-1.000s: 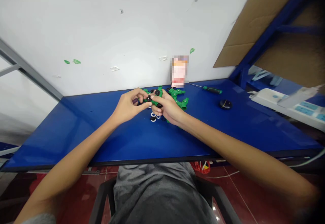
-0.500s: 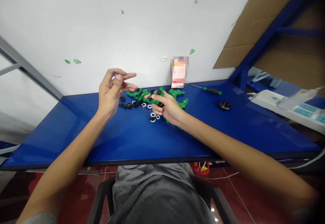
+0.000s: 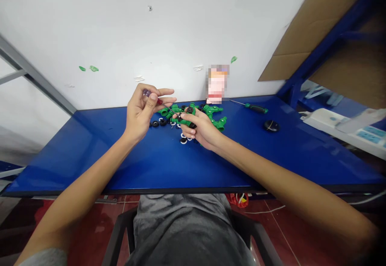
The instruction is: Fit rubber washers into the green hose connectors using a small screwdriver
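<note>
My left hand (image 3: pixel 141 111) is closed around the clear and red handle of a small screwdriver (image 3: pixel 158 101), its last fingers held out straight. The thin shaft points down and right, its tip at or close to a black part on the green plastic hose fitting (image 3: pixel 189 120) in my right hand (image 3: pixel 202 126). My right fingers and thumb wrap that fitting, covering some of it. Behind and beside it on the table lie several more green fittings (image 3: pixel 213 109). Black rings (image 3: pixel 155 124) and white washers (image 3: pixel 183 136) are scattered left of and below my right hand.
On the blue table (image 3: pixel 150 165), a green-and-black-handled screwdriver (image 3: pixel 256 108) and a round black object (image 3: pixel 272 125) lie to the right. A white power strip (image 3: pixel 328 121) is at the far right. A blurred-out upright card (image 3: pixel 217 84) leans near the wall.
My left hand has moved right with the screwdriver, bringing its tip to the fitting in my right hand. The right hand keeps its hold. The view has shifted slightly.
</note>
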Demonstrator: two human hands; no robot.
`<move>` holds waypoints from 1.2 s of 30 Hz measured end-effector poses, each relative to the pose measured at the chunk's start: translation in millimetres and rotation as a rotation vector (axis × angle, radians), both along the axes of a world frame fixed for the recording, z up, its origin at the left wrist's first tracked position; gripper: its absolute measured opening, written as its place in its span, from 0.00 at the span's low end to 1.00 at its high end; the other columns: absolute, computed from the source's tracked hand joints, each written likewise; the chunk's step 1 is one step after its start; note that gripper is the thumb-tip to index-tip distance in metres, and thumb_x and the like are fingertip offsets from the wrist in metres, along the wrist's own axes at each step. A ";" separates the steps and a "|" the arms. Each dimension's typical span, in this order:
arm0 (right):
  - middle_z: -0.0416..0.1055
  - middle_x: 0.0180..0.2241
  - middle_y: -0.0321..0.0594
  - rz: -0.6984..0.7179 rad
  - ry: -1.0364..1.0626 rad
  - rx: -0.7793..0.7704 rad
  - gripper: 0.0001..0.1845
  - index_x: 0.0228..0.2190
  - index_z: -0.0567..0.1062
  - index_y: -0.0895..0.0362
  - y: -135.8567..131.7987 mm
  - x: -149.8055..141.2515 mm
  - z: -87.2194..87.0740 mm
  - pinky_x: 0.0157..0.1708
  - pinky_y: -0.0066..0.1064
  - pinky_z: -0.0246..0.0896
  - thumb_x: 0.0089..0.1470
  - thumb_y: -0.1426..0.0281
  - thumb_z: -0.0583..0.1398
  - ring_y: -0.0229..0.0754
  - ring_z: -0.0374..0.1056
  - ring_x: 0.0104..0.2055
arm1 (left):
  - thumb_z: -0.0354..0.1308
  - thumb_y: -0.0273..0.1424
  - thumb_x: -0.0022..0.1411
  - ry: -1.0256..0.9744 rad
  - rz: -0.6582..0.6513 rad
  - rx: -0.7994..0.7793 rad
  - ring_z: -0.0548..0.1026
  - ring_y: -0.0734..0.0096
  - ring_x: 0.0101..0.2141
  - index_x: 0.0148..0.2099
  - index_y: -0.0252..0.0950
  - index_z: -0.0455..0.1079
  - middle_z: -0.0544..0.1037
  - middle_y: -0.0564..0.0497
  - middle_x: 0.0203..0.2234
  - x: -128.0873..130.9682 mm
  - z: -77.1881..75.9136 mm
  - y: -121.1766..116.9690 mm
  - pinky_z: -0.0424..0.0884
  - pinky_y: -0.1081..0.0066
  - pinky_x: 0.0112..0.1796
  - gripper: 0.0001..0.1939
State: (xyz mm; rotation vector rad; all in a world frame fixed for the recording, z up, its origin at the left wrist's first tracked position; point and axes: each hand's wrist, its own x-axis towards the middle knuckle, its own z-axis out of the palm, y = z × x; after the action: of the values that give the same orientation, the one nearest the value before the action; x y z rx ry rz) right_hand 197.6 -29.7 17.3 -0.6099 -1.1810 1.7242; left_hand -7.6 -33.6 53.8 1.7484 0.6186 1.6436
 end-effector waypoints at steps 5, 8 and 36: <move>0.80 0.50 0.41 -0.013 -0.018 0.023 0.16 0.37 0.70 0.52 0.1 -1.1 -1.1 0.19 0.30 0.43 0.58 0.63 0.72 0.28 0.50 0.21 | 0.64 0.50 0.74 -0.013 -0.028 0.008 0.89 0.61 0.48 0.47 0.40 0.67 0.86 0.45 0.52 0.0 -0.6 -0.1 0.86 0.65 0.49 0.20; 0.80 0.49 0.40 -0.017 -0.036 0.029 0.17 0.38 0.70 0.52 0.3 -1.8 -1.5 0.19 0.30 0.42 0.57 0.62 0.72 0.29 0.50 0.22 | 0.64 0.50 0.74 0.008 -0.046 0.014 0.89 0.61 0.47 0.47 0.39 0.67 0.86 0.44 0.52 -0.2 -1.3 -0.4 0.87 0.65 0.48 0.19; 0.77 0.40 0.34 -0.021 -0.071 0.028 0.22 0.40 0.63 0.49 -5.4 -4.3 2.7 0.20 0.31 0.42 0.55 0.61 0.72 0.29 0.50 0.20 | 0.61 0.53 0.75 0.105 -0.031 0.030 0.88 0.62 0.46 0.49 0.41 0.69 0.85 0.44 0.51 -2.2 1.6 -2.1 0.86 0.62 0.46 0.21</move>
State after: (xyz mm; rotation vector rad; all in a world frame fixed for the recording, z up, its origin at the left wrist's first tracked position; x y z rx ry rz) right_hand 193.3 -35.1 20.0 -0.6688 -1.2416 1.6782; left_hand -9.8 -35.7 55.4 1.8661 0.6149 1.5557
